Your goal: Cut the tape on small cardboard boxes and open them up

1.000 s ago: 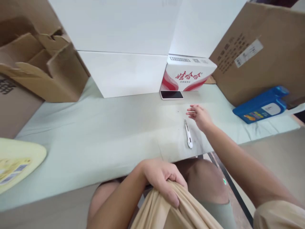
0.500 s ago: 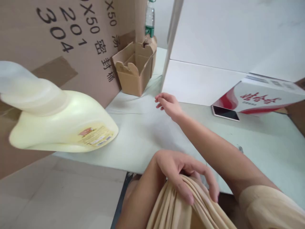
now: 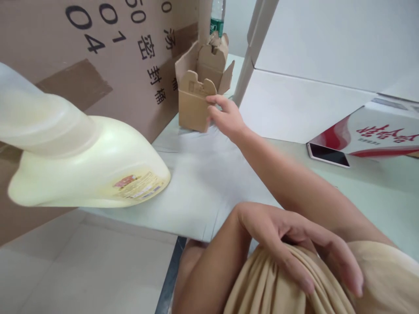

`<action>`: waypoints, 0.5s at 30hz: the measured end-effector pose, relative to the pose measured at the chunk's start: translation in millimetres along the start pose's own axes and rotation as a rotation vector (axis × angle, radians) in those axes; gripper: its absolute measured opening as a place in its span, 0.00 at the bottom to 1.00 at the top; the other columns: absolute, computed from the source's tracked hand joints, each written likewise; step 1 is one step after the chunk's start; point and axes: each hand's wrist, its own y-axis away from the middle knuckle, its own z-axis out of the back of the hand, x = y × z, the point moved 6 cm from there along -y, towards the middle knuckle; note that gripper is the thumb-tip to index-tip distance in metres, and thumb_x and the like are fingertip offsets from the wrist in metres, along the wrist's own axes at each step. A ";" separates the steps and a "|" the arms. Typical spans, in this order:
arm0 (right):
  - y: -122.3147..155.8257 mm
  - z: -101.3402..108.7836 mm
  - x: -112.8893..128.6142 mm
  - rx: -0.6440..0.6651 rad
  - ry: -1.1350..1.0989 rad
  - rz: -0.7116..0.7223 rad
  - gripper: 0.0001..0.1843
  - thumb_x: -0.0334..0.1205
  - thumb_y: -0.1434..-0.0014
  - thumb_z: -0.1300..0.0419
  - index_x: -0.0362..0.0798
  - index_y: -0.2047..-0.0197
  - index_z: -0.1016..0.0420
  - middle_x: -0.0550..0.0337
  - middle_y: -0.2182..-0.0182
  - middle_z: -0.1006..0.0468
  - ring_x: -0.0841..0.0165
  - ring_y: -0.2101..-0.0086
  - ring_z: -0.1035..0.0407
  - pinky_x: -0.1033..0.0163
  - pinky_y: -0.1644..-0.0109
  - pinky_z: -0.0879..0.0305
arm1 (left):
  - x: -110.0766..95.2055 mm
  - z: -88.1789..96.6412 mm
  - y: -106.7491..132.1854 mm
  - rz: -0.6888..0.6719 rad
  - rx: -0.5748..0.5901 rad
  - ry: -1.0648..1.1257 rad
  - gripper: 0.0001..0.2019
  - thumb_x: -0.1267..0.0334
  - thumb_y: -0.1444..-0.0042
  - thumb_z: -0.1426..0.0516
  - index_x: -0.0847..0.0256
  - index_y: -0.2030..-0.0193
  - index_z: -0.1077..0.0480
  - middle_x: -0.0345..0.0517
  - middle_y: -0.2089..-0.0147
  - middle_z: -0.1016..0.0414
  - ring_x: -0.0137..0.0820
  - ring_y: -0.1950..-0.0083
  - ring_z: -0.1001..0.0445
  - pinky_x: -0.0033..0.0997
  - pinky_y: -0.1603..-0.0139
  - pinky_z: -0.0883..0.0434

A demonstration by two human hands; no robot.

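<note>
My right hand (image 3: 225,117) reaches across the pale table (image 3: 203,183) to a small open cardboard box (image 3: 194,102) at the far left. Its fingers and thumb close on the box's near right edge. My left hand (image 3: 294,244) is low in front of me, at my lap. Its fingers curve over bunched beige cloth (image 3: 262,283) and hold its folds.
A cream detergent jug (image 3: 98,165) lies on its side at the table's left edge. A big printed brown carton (image 3: 98,52) stands behind it. White boxes (image 3: 310,100), a red-and-white carton (image 3: 376,135) and a phone (image 3: 328,155) are at the right. A water bottle (image 3: 216,13) stands behind the small box.
My view swung left, away from the white cutter. My right hand left the cutter, crossed the table and took the small box's edge. My left hand stayed on the cloth.
</note>
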 end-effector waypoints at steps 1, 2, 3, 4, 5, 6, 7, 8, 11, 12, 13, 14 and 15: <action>16.9 12.4 0.1 -0.013 0.000 0.008 0.22 0.38 0.36 0.46 0.46 0.40 0.26 0.49 0.37 0.27 0.61 0.52 0.21 0.45 0.38 0.23 | 3.4 1.7 -4.1 0.005 0.007 -0.008 0.28 0.90 0.71 0.28 0.66 0.61 0.21 0.37 0.62 0.18 0.28 0.61 0.18 0.23 0.50 0.20; 36.5 25.6 0.4 -0.020 0.016 0.034 0.21 0.37 0.37 0.45 0.46 0.42 0.26 0.49 0.37 0.26 0.62 0.54 0.21 0.46 0.39 0.23 | 8.3 4.3 -8.1 0.015 0.003 -0.018 0.28 0.89 0.70 0.28 0.66 0.60 0.22 0.37 0.62 0.18 0.28 0.62 0.18 0.24 0.50 0.20; 58.7 39.0 0.0 -0.013 0.042 0.068 0.20 0.37 0.38 0.45 0.46 0.43 0.25 0.48 0.38 0.26 0.62 0.55 0.21 0.47 0.41 0.23 | 15.1 7.7 -11.8 0.032 -0.008 -0.031 0.28 0.88 0.69 0.27 0.65 0.59 0.24 0.37 0.62 0.18 0.28 0.62 0.18 0.25 0.50 0.20; 83.2 52.5 -1.6 0.010 0.067 0.096 0.19 0.37 0.38 0.45 0.46 0.46 0.24 0.48 0.41 0.25 0.63 0.58 0.22 0.48 0.44 0.22 | 23.7 11.1 -15.5 0.059 -0.016 -0.046 0.29 0.87 0.68 0.27 0.65 0.57 0.25 0.37 0.62 0.18 0.28 0.63 0.19 0.25 0.51 0.20; 109.5 66.0 -4.2 0.047 0.077 0.115 0.18 0.37 0.38 0.45 0.46 0.47 0.24 0.48 0.43 0.24 0.65 0.62 0.22 0.50 0.49 0.21 | 33.8 14.8 -19.2 0.092 -0.029 -0.059 0.30 0.85 0.66 0.27 0.64 0.55 0.26 0.37 0.62 0.18 0.29 0.63 0.19 0.26 0.52 0.20; 136.7 80.8 -7.0 0.074 0.078 0.131 0.18 0.37 0.37 0.45 0.48 0.46 0.25 0.49 0.43 0.25 0.67 0.65 0.23 0.52 0.54 0.21 | 46.1 18.4 -22.9 0.150 -0.040 -0.079 0.31 0.83 0.65 0.26 0.63 0.53 0.27 0.37 0.61 0.18 0.29 0.62 0.19 0.26 0.53 0.20; 163.7 97.6 -9.4 0.071 0.081 0.145 0.17 0.37 0.37 0.44 0.49 0.46 0.25 0.50 0.45 0.24 0.68 0.67 0.24 0.54 0.58 0.22 | 57.9 21.0 -26.7 0.197 -0.046 -0.095 0.32 0.81 0.64 0.26 0.62 0.51 0.27 0.37 0.60 0.18 0.30 0.62 0.19 0.26 0.55 0.20; 189.6 116.0 -11.5 0.037 0.094 0.149 0.14 0.38 0.35 0.43 0.50 0.48 0.24 0.52 0.50 0.23 0.69 0.68 0.24 0.55 0.59 0.23 | 68.3 23.5 -30.8 0.226 -0.063 -0.115 0.32 0.79 0.64 0.25 0.62 0.51 0.27 0.37 0.59 0.19 0.31 0.61 0.19 0.27 0.54 0.21; 255.0 166.2 -11.8 -0.104 0.085 0.149 0.07 0.36 0.32 0.42 0.54 0.52 0.24 0.56 0.58 0.22 0.68 0.67 0.25 0.57 0.59 0.25 | 85.7 23.6 -43.8 0.209 -0.101 -0.179 0.29 0.74 0.68 0.23 0.63 0.56 0.24 0.40 0.57 0.21 0.31 0.56 0.21 0.24 0.50 0.24; 271.8 178.1 -9.9 -0.137 0.075 0.158 0.07 0.35 0.32 0.42 0.55 0.53 0.24 0.56 0.58 0.22 0.68 0.66 0.24 0.58 0.59 0.24 | 88.1 21.0 -47.4 0.203 -0.100 -0.205 0.26 0.71 0.66 0.23 0.63 0.57 0.23 0.41 0.56 0.21 0.32 0.54 0.22 0.25 0.48 0.24; 286.3 187.0 -7.5 -0.161 0.071 0.172 0.08 0.34 0.32 0.41 0.55 0.53 0.24 0.55 0.56 0.22 0.67 0.64 0.23 0.57 0.58 0.24 | 89.6 18.3 -50.4 0.210 -0.102 -0.242 0.24 0.68 0.63 0.23 0.63 0.57 0.23 0.42 0.55 0.21 0.33 0.53 0.22 0.26 0.46 0.25; 299.1 194.0 -5.1 -0.191 0.080 0.190 0.09 0.33 0.33 0.41 0.56 0.54 0.22 0.54 0.53 0.22 0.66 0.62 0.23 0.57 0.57 0.23 | 90.1 15.6 -52.8 0.222 -0.108 -0.263 0.23 0.66 0.60 0.24 0.62 0.57 0.22 0.43 0.56 0.21 0.34 0.54 0.22 0.28 0.46 0.24; 310.8 199.9 -3.3 -0.239 0.102 0.206 0.10 0.32 0.34 0.41 0.56 0.55 0.21 0.52 0.49 0.22 0.65 0.60 0.22 0.56 0.55 0.23 | 89.7 14.4 -54.7 0.232 -0.133 -0.281 0.22 0.64 0.59 0.24 0.62 0.57 0.23 0.43 0.56 0.22 0.34 0.55 0.22 0.28 0.48 0.24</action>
